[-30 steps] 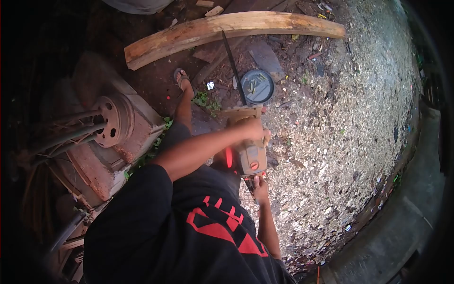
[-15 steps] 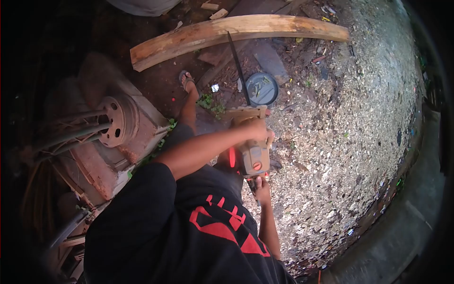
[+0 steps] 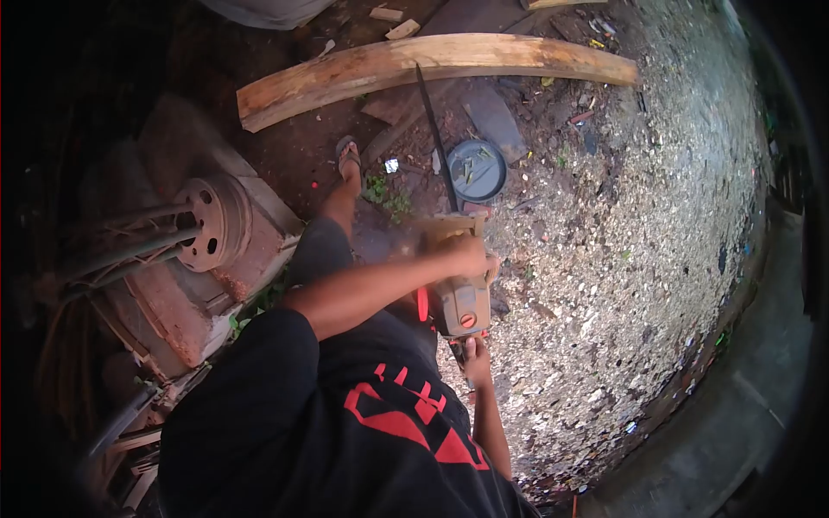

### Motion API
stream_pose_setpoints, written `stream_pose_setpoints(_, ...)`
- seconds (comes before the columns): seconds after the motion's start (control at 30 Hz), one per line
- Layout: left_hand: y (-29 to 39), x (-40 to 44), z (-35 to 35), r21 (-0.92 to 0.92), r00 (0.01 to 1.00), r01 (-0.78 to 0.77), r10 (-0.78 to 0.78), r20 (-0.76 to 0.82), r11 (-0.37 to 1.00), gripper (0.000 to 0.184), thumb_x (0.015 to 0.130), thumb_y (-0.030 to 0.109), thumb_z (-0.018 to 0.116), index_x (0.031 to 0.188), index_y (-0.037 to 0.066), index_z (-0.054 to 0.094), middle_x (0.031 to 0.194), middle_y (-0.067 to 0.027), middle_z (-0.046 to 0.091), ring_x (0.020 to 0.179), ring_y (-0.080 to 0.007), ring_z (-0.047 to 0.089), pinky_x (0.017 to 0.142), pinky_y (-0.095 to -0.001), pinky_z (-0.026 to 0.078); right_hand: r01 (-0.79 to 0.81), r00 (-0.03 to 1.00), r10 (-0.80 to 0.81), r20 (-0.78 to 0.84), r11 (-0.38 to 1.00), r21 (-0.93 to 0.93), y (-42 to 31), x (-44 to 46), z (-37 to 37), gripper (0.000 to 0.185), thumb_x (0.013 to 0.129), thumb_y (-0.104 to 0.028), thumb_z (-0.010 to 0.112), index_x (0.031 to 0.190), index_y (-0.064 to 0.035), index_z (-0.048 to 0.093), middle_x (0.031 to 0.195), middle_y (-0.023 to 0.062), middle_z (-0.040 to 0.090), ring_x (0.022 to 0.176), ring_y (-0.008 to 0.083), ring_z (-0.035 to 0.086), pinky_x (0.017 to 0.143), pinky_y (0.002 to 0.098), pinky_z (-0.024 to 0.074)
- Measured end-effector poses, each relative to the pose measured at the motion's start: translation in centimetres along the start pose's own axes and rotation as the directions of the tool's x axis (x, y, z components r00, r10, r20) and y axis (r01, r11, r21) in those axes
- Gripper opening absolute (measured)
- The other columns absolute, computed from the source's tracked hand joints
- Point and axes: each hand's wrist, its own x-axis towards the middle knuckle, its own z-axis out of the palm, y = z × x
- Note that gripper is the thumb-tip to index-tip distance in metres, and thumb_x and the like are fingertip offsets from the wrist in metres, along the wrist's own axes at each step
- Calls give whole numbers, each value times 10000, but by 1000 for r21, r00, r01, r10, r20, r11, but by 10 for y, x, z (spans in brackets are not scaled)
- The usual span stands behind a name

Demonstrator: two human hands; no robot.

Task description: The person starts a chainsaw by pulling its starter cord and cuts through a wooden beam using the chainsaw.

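Observation:
A dusty chainsaw with red-orange parts is held between my two hands, its long dark bar pointing forward. My left hand is closed around the front handle. Lower down, my right hand grips the rear handle, its fingers partly hidden. The bar's tip overlaps the near edge of a long wooden beam lying across the ground; I cannot tell whether they touch. Close to the right of the bar sits a round grey basin with a few small greenish pieces in it.
To the left, a rusty wheel rim with metal bars stands by a concrete block. My sandalled foot is on dark soil. Pale gravelly ground stretches right to a concrete strip. Small wood offcuts lie behind the beam.
The chainsaw and both hands have drawn slightly back toward my body. The view has shifted a little, and both hands keep their hold.

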Motion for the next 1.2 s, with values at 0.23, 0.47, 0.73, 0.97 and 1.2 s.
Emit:
stream_pose_setpoints(0.23,40,-38,-64,-43,992,83,-78,99,996,541,845,503,594,956,-15,704,964,-233,684,918,-393,671,792,-469,527,69,997,-70,-23,997,-44,-5,-6,-12,577,966,-545,452,1157,-12,565,761,20,579,573,87,492,504,252,393)
stream_pose_setpoints(0.47,34,-22,-68,25,997,52,-51,-51,998,554,840,531,601,924,-5,713,923,-227,692,890,-367,682,789,-445,535,187,980,-182,82,981,-53,-52,17,-12,518,1009,-450,425,1216,8,551,971,93,657,843,192,617,760,318,497)
stream_pose_setpoints(0.73,39,-32,-36,121,987,160,-162,1,980,713,826,621,575,982,-65,690,1014,-264,671,975,-391,659,858,-461,514,158,987,-152,51,978,-139,-49,-6,-30,488,995,-381,459,1221,37,571,1155,220,641,1110,321,599,962,376,431)
stream_pose_setpoints(0.97,71,-47,-35,173,990,137,-129,-53,975,750,821,627,596,949,-108,672,924,-264,678,887,-362,680,800,-439,522,221,975,-221,6,975,-30,-16,3,-40,444,993,-334,487,1207,40,594,1105,206,669,1081,319,622,934,373,452)
stream_pose_setpoints(1.2,70,-43,-48,198,993,107,-94,-72,974,749,835,624,588,897,-119,668,799,-231,670,738,-323,677,694,-415,522,159,987,-158,18,987,-32,16,26,-35,445,986,-369,491,1177,9,627,1085,207,678,1052,307,637,922,368,458)
